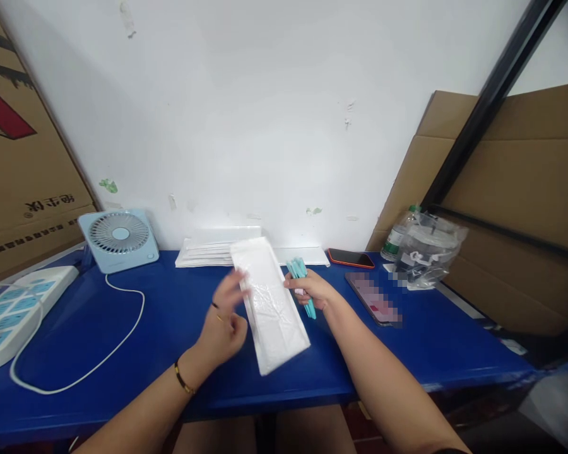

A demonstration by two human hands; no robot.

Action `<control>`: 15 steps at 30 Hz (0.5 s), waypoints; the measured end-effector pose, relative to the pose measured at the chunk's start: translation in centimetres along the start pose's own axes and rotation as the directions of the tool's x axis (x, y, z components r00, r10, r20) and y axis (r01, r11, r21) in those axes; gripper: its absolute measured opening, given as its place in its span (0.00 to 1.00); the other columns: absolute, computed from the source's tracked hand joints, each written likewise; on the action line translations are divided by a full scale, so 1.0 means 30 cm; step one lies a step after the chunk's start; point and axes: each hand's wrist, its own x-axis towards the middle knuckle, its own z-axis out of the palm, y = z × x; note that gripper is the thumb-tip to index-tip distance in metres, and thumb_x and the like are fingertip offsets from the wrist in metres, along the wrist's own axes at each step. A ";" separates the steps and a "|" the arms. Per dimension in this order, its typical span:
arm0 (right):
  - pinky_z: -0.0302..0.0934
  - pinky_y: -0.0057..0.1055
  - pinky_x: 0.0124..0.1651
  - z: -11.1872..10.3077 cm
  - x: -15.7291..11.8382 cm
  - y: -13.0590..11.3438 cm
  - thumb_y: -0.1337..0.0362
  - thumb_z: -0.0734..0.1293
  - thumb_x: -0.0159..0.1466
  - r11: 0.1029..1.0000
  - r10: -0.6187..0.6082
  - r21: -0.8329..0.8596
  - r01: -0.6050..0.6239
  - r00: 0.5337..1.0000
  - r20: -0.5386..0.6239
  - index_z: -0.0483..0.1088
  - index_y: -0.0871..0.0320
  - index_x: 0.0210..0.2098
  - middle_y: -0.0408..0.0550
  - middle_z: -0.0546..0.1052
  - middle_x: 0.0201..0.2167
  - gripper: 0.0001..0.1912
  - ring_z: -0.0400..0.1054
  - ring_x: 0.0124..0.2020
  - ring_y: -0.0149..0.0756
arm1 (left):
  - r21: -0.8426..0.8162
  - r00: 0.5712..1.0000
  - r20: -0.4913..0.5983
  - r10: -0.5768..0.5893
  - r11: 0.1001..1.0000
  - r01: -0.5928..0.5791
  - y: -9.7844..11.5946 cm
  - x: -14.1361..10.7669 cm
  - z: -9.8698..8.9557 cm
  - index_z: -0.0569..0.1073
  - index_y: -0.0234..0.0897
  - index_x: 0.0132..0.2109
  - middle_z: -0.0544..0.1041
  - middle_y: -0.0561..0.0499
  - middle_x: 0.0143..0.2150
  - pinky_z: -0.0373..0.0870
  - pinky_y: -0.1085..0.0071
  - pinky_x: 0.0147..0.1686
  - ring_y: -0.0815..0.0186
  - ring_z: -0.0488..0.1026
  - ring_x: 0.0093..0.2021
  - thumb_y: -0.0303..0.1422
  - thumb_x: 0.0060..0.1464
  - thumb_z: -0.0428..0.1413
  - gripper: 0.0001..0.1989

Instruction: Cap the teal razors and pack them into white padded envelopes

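A long white glossy packet (271, 309) is tilted above the blue table in the middle of the head view. My right hand (312, 289) is closed around a bundle of thin teal strips (298, 270), with its thumb tip against the packet's right edge. What the strips are, I cannot make out. At the packet's left edge is my left hand (224, 315), its fingers stretched and blurred by motion, the thumb bent apart from them. Behind the packet, a stack of flat white packets (203, 252) lies against the wall, with more white packets (307, 256) to its right.
On the blue table (170, 353), a light-blue fan (119, 243) and a white power strip (33, 309) with a looping cable stand left. Two phones, one orange-edged (351, 258) and one pink-screened (372, 296), lie right, near a bottle (397, 236) and a clear bag (430, 252). Cardboard flanks both sides.
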 end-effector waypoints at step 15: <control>0.40 0.20 0.13 0.020 0.024 0.012 0.64 0.72 0.47 0.957 -0.085 0.237 0.166 0.944 -0.320 0.63 0.59 0.29 0.31 0.57 0.09 0.14 0.45 0.10 0.20 | -0.516 0.709 0.468 -0.527 0.488 0.704 -0.109 0.225 0.164 0.53 0.32 0.63 0.70 0.36 0.54 0.65 0.59 0.48 0.52 0.70 0.50 0.55 0.49 0.50 0.42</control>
